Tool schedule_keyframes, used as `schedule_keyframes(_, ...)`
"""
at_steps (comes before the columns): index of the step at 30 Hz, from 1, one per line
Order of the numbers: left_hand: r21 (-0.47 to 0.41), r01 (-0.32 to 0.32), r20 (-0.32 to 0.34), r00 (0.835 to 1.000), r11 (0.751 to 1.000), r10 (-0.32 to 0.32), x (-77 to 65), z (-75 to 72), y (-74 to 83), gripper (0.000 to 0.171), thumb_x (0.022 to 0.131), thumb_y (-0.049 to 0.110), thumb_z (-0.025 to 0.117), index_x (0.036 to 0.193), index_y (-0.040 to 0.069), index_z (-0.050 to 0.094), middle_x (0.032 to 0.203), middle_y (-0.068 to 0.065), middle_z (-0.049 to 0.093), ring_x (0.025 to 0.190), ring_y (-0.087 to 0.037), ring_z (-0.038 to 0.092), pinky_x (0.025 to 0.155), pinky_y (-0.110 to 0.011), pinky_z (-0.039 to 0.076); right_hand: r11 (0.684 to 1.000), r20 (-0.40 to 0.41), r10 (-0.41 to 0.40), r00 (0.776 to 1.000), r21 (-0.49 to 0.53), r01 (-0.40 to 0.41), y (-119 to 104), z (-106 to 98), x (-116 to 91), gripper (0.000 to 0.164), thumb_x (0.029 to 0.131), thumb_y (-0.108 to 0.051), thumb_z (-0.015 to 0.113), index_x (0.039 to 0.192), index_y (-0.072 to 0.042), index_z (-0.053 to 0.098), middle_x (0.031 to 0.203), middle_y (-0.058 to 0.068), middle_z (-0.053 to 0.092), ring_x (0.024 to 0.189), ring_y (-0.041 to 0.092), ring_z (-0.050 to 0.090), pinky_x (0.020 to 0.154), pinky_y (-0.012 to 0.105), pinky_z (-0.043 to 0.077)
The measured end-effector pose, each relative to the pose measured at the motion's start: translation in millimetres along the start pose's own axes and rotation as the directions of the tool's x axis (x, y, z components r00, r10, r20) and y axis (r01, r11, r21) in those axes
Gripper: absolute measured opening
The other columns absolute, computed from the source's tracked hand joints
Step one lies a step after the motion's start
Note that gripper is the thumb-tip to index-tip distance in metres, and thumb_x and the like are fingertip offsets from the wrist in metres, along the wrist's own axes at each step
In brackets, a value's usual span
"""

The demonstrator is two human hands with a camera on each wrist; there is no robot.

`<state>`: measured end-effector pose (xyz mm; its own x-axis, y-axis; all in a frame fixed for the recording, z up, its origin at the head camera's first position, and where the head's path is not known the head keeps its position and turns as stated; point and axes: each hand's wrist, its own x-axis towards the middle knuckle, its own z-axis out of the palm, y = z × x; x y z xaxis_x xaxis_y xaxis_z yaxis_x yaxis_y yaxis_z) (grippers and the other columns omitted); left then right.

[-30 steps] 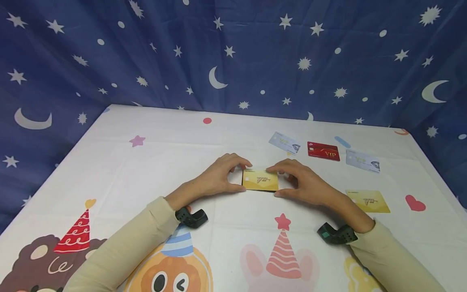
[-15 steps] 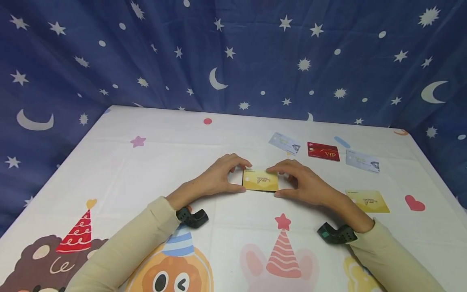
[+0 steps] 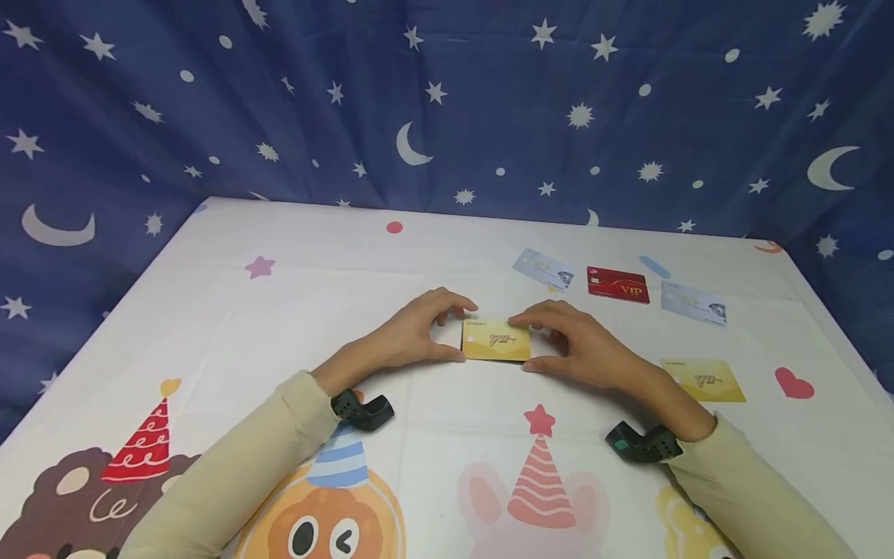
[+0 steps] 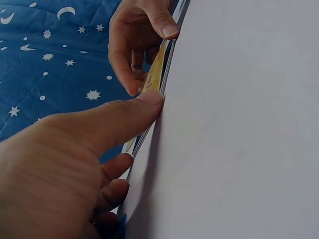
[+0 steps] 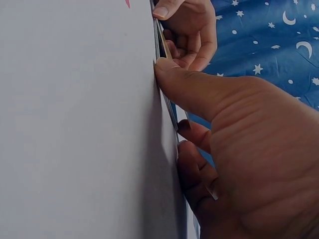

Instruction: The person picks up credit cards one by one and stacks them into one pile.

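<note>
Both hands meet at a small stack of cards in the middle of the table, topped by a gold VIP card (image 3: 497, 340). My left hand (image 3: 419, 330) pinches its left end, thumb at the near corner, index finger near the far one. On the right end, my right hand (image 3: 585, 345) has its index finger over the far corner and its thumb at the near corner. In the left wrist view the gold card (image 4: 156, 72) leans slightly apart from the cards beneath it. Those lower cards (image 5: 167, 104) show only as thin edges in the right wrist view.
Behind the right hand lie a silver card (image 3: 543, 269), a red VIP card (image 3: 618, 285) and another silver card (image 3: 694, 303). A second gold card (image 3: 705, 380) lies right of the right wrist. A blue starry curtain (image 3: 314, 132) closes off the table's back edge.
The left index finger has risen slightly from the stack's far edge. Stack, right hand and loose cards keep their places; the head view has shifted a little.
</note>
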<state>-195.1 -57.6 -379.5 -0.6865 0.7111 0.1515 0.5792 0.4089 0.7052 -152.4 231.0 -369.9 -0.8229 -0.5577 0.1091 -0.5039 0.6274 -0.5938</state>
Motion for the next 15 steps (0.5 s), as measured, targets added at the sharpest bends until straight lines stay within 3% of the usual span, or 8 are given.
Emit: schedule_keyframes(15,0.037,-0.041,0.006,0.999,0.998,0.041,-0.2,1.8,-0.8,0.060,0.077,0.018,0.080,0.130,0.015,0.053,0.110,0.002,0.052,0.088,-0.016,0.045,0.082,-0.034,0.036,1.000,-0.006,-0.018,1.000,-0.020,0.018,0.3,1.3,0.0,0.058,0.073,-0.029,0.084,0.127,-0.023,0.062,0.122,-0.005,0.055,0.087,0.014,0.048,0.072,0.030,0.045)
